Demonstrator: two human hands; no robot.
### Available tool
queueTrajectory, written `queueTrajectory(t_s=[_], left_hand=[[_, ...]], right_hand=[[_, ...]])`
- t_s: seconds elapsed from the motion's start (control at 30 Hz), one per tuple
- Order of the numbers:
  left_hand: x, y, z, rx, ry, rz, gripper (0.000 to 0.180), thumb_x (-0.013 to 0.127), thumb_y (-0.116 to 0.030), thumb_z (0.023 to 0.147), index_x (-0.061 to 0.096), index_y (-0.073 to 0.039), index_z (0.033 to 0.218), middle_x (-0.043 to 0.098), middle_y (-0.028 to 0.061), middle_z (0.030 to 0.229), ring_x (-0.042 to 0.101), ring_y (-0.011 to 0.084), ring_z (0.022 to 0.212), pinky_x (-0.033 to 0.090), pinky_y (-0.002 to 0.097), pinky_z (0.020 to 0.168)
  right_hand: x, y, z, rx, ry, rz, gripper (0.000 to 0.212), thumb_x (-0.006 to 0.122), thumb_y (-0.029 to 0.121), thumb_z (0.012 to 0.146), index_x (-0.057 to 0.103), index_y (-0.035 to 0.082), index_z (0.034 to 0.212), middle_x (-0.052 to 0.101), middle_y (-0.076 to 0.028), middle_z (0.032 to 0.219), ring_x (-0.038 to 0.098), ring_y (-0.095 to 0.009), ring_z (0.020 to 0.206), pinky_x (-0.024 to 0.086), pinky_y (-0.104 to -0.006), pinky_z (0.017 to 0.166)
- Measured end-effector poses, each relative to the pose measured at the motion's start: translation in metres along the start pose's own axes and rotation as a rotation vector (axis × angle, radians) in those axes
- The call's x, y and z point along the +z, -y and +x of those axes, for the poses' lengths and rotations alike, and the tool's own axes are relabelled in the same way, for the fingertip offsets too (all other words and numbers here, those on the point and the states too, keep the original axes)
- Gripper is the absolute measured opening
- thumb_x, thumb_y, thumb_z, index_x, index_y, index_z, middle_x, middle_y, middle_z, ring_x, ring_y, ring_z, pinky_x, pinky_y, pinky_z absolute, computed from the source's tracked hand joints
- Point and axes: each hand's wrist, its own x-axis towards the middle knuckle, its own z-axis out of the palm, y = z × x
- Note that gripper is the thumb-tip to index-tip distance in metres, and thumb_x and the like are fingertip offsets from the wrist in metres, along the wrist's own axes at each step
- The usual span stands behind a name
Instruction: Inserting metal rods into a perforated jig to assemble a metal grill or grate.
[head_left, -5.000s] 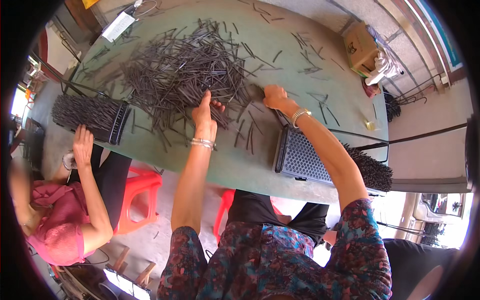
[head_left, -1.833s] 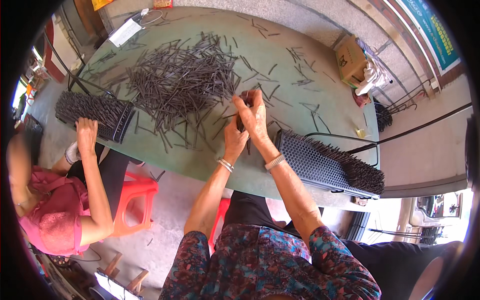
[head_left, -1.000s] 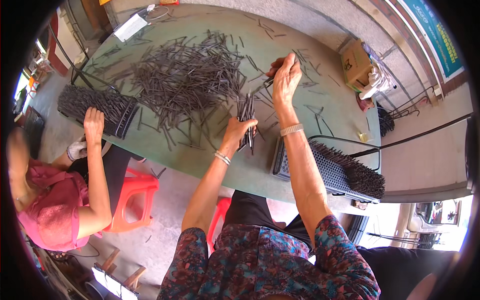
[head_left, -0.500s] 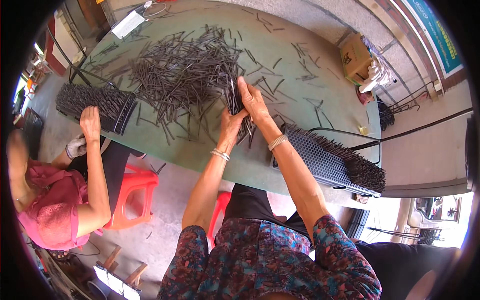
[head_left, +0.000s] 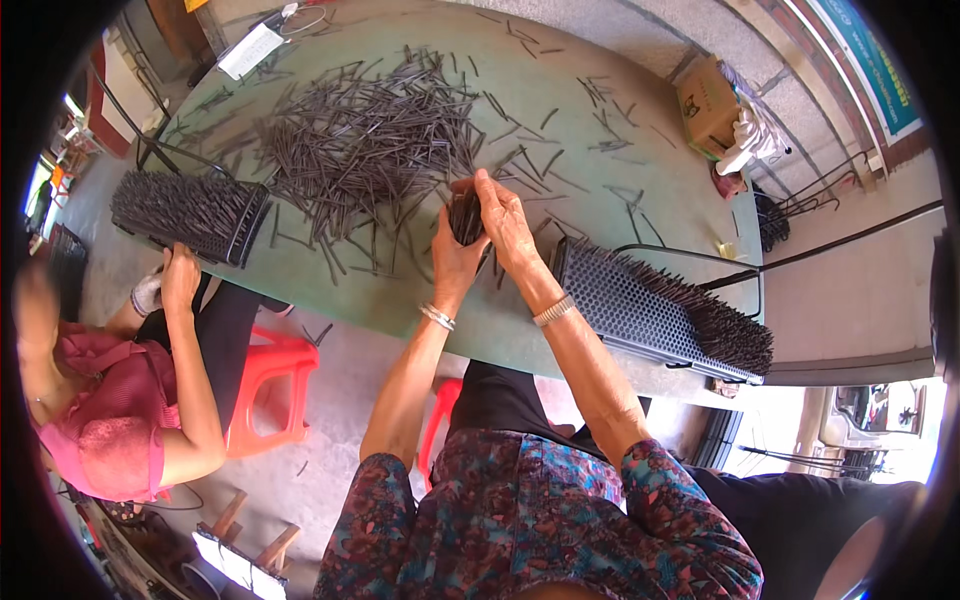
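My left hand [head_left: 456, 262] and my right hand [head_left: 508, 226] are closed together round a bundle of thin dark sticks [head_left: 464, 216], over the near part of the green table [head_left: 350, 305]. The bundle stands on end, its cut ends turned toward me. A large loose pile of the same sticks [head_left: 370, 135] lies just beyond and to the left of my hands. By my right forearm sits a black perforated rack [head_left: 630, 300]. Its right part is filled with upright sticks [head_left: 735, 335], while its left part shows bare holes.
At the left, a co-worker's hand [head_left: 182, 278] is beside another rack [head_left: 235, 235] densely filled with sticks. Scattered sticks [head_left: 540, 160] lie right of the pile. A cardboard box [head_left: 708, 105] stands at the far right, a white power strip [head_left: 250, 50] at the far left. A red stool [head_left: 265, 395] stands below.
The bundle in my hands has turned from lying lengthwise to standing on end, drawn together between my palms. The co-worker's hand has come down off the left rack toward the table's edge.
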Motion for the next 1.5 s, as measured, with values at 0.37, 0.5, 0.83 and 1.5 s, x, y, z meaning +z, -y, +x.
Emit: queueTrajectory(t_s=[0.37, 0.5, 0.83, 1.5], left_hand=[[0.005, -0.005, -0.012, 0.195, -0.229, -0.142, 0.045, 0.076, -0.009, 0.076, 0.053, 0.0, 0.114, 0.066, 0.0082, 0.099, 0.063, 0.016, 0.088, 0.05, 0.0308, 0.078], [-0.003, 0.044, -0.009, -0.087, -0.092, -0.194, 0.024, 0.074, -0.007, 0.078, 0.064, 0.0, 0.098, 0.066, -0.0011, 0.084, 0.059, 0.009, 0.073, 0.048, 0.0272, 0.07], [-0.025, 0.002, 0.005, -0.22, -0.255, -0.678, 0.013, 0.069, -0.001, 0.081, 0.062, -0.002, 0.092, 0.064, 0.003, 0.076, 0.061, 0.0126, 0.069, 0.047, 0.0264, 0.065], [0.001, 0.024, 0.023, -0.587, -0.198, -1.234, 0.012, 0.065, -0.009, 0.085, 0.06, 0.0, 0.09, 0.065, 0.0107, 0.086, 0.064, 0.0229, 0.079, 0.056, 0.0366, 0.075]], right_hand=[[-0.01, 0.011, -0.015, 0.113, -0.009, 0.263, 0.061, 0.045, 0.047, 0.099, 0.047, -0.004, 0.132, 0.057, -0.015, 0.126, 0.053, -0.027, 0.12, 0.043, -0.0357, 0.101], [-0.031, -0.009, 0.002, -0.037, -0.067, -0.068, 0.038, 0.053, 0.026, 0.096, 0.056, -0.001, 0.122, 0.062, -0.016, 0.116, 0.059, -0.024, 0.109, 0.05, -0.0366, 0.088], [-0.02, -0.065, -0.051, -0.457, 0.131, -1.583, 0.029, 0.061, 0.007, 0.076, 0.062, 0.009, 0.105, 0.049, -0.021, 0.119, 0.056, -0.033, 0.104, 0.051, -0.0417, 0.08], [-0.05, -0.021, 0.024, -0.225, 0.062, -0.971, 0.016, 0.062, 0.014, 0.079, 0.061, 0.003, 0.091, 0.068, -0.019, 0.083, 0.067, -0.037, 0.081, 0.052, -0.0461, 0.073]])
